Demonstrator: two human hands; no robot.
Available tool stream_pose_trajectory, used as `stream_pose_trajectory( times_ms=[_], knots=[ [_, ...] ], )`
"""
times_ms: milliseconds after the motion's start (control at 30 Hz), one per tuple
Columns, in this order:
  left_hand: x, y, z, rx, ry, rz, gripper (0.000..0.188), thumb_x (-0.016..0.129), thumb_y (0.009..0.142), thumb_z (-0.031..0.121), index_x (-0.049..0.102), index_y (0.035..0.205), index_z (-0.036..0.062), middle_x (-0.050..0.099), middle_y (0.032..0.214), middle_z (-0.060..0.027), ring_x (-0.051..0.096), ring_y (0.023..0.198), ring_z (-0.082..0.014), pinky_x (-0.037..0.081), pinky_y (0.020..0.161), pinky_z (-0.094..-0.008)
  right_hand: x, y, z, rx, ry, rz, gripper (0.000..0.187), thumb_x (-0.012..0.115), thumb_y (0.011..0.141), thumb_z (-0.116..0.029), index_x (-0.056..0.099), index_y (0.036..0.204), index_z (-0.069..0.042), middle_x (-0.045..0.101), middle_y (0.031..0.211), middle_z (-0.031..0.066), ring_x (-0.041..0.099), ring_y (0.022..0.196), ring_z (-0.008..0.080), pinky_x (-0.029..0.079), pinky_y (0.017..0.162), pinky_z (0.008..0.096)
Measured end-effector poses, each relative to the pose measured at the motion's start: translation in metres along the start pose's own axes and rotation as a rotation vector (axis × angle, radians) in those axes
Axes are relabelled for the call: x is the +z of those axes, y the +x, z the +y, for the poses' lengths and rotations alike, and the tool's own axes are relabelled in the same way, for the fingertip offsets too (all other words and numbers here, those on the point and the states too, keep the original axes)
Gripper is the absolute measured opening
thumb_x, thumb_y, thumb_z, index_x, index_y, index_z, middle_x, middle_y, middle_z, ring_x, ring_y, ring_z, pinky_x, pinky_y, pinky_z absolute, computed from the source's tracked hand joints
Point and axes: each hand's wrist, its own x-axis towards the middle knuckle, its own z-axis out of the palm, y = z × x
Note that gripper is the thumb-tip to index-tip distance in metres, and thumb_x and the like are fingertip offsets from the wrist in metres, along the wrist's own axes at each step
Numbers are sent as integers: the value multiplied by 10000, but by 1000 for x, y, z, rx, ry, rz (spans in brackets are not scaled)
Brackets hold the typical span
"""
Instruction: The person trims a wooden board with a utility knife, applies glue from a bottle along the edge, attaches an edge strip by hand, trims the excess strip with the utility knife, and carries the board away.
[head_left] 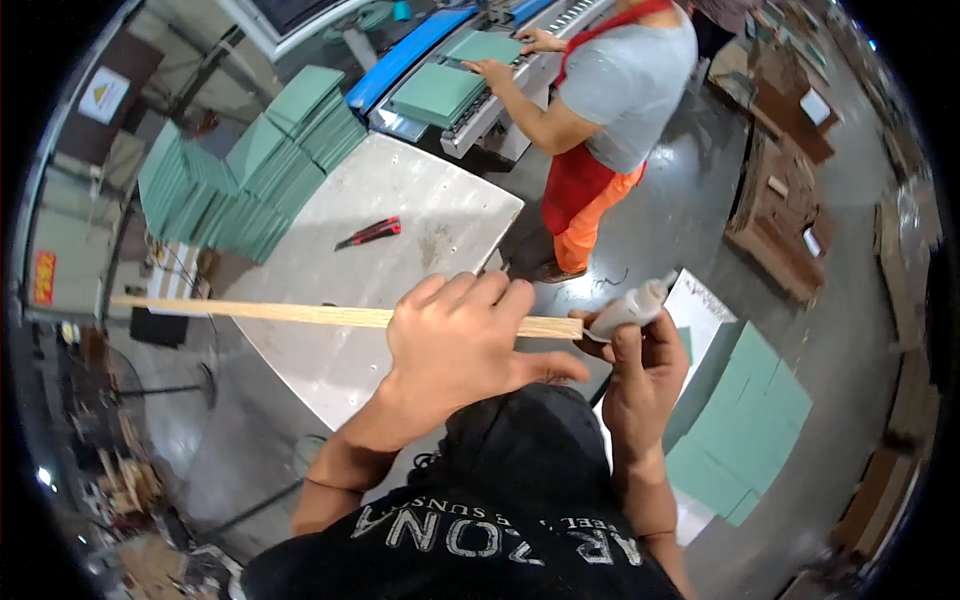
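Note:
My left hand is wrapped over a long, thin wooden strip, its thumb stretched out to the right. The strip lies nearly level and reaches far to the left past my hand. Its short right end stops close to my right hand, which is closed around a small whitish squeeze bottle. The bottle is tilted, its narrow end toward the upper right and its wide end near the strip's tip. I cannot tell whether bottle and strip touch. Beyond my left hand, a red and black utility knife lies on the white table.
Stacked green boards fill the table's far left. More green boards lie on a white surface to my right. Ahead, a co-worker in a red apron handles green boards at a blue-edged machine. Brown stacks stand at far right.

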Motion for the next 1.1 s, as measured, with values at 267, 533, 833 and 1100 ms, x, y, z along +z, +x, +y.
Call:
stream_pose_trajectory(
  times_ms=[267,533,833,1100],
  knots=[
    [21,-4,45,-221,169,92,445,779,778,501,710,995,119,626,794,-5,588,691,-215,383,648,-357,-8,0,21,83,269,8,356,634,1036,-196,549,1288,40,684,1130,122,705,1069,217,621,792,293],
    [30,-9,56,-236,291,184,261,648,877,292,564,717,104,513,714,-55,514,665,-263,332,669,-402,-28,-6,34,130,345,64,292,623,1039,-176,596,1223,50,687,1110,117,715,1042,238,624,878,354],
    [17,-7,58,-353,128,125,367,476,996,291,691,798,70,549,687,-47,503,668,-240,328,729,-386,-45,-9,31,205,235,87,269,655,1026,-206,625,1194,3,702,983,72,692,768,112,523,581,217],
    [15,-9,50,-341,-216,253,390,534,925,443,673,867,84,619,745,-69,574,719,-270,353,776,-393,-60,0,29,216,109,122,223,687,1001,-203,655,1146,-37,643,888,-8,542,683,51,417,518,185]
  ],
)
